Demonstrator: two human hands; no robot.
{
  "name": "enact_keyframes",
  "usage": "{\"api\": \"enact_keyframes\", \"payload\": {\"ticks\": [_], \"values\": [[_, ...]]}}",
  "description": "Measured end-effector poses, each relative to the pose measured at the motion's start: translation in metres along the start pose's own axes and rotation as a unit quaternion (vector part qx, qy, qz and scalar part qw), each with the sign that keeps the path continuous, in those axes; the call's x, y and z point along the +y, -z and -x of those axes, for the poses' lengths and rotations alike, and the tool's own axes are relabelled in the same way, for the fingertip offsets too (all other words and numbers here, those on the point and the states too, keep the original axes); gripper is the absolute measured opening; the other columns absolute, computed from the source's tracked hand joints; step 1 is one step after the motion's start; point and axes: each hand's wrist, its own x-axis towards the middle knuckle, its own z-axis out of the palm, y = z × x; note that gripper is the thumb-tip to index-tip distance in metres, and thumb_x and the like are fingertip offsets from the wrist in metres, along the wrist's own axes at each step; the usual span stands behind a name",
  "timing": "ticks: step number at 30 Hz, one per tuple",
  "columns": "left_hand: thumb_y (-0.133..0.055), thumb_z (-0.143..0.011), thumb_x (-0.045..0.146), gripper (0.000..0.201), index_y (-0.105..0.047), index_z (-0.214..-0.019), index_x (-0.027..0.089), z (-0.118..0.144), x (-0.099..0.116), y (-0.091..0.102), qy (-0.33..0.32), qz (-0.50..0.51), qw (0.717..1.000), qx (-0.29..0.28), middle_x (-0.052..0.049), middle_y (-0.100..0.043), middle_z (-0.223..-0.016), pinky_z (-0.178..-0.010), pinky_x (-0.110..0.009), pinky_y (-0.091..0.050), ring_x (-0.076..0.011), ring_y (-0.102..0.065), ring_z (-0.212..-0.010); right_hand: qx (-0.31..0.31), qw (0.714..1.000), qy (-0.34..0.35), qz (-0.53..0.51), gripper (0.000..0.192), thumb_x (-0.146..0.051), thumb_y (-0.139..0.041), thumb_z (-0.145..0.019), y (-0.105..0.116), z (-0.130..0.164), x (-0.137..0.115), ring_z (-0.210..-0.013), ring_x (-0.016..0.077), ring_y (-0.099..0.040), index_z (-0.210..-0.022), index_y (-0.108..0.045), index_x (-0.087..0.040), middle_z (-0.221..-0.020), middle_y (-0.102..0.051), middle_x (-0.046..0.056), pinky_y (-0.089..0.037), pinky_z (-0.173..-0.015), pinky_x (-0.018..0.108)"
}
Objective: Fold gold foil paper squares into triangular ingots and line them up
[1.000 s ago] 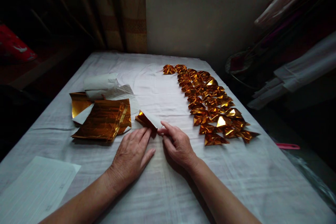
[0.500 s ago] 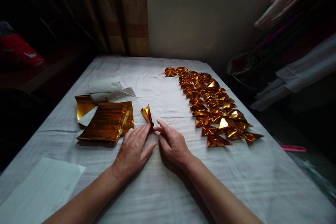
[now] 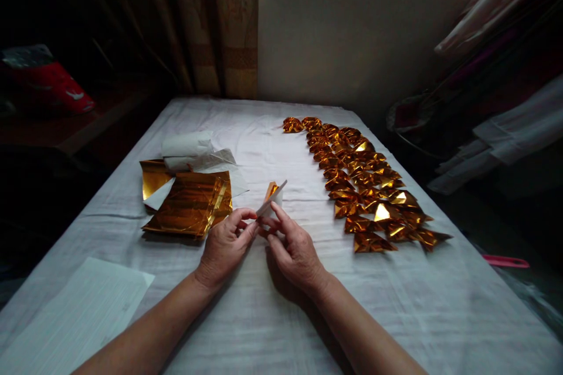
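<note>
A white cloth covers the surface (image 3: 272,316) in a dim room, with a curtain (image 3: 229,23) and a pale wall (image 3: 343,35) at the far end. Between my hands I hold a partly folded gold paper (image 3: 271,194) just above the cloth, its long axis slanting up and away to the right — my left hand (image 3: 224,246) and right hand (image 3: 294,249) both pinch its near end with closed fingers. Finished gold folds (image 3: 365,181) lie in rows to the right, a stack of gold sheets (image 3: 187,205) to the left — no containers here.
</note>
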Motion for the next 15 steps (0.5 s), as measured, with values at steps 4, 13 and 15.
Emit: {"api": "enact_keyframes", "payload": {"ticks": [4,13,15], "values": [[-0.056,-0.087,0.031,0.018,-0.067,-0.095,0.020,0.000,-0.002,0.000,0.015,0.017,1.000,0.006,0.002,-0.070,-0.069,-0.053,-0.020,-0.050,-0.0128,-0.066,-0.056,0.014,1.000,0.019,0.018,0.071,-0.012,-0.052,-0.086,0.004,0.000,-0.003,-0.098,0.0192,-0.069,-0.151,-0.029,-0.027,-0.115,-0.072,0.005,-0.057,-0.088,0.034],[-0.056,-0.090,0.018,0.011,-0.066,-0.093,0.020,-0.004,-0.007,0.010,-0.200,-0.011,0.976,0.085,-0.003,-0.075,-0.094,-0.085,-0.027,-0.057,-0.0156,-0.072,-0.088,0.186,0.951,0.114,0.221,0.071,-0.026,-0.062,-0.088,0.034,-0.007,0.008,-0.123,0.0298,-0.054,-0.152,-0.029,-0.025,-0.140,-0.049,0.017,-0.051,-0.097,0.049],[-0.054,-0.091,0.014,0.013,-0.064,-0.096,0.021,-0.003,-0.006,0.011,-0.250,-0.030,0.965,0.068,-0.003,-0.075,-0.097,-0.086,-0.027,-0.058,-0.0149,-0.072,-0.091,0.156,0.945,0.149,0.247,0.053,-0.024,-0.059,-0.090,0.041,-0.006,0.007,-0.125,0.0288,-0.052,-0.141,-0.047,-0.026,-0.140,-0.050,0.015,-0.050,-0.098,0.048]]}}
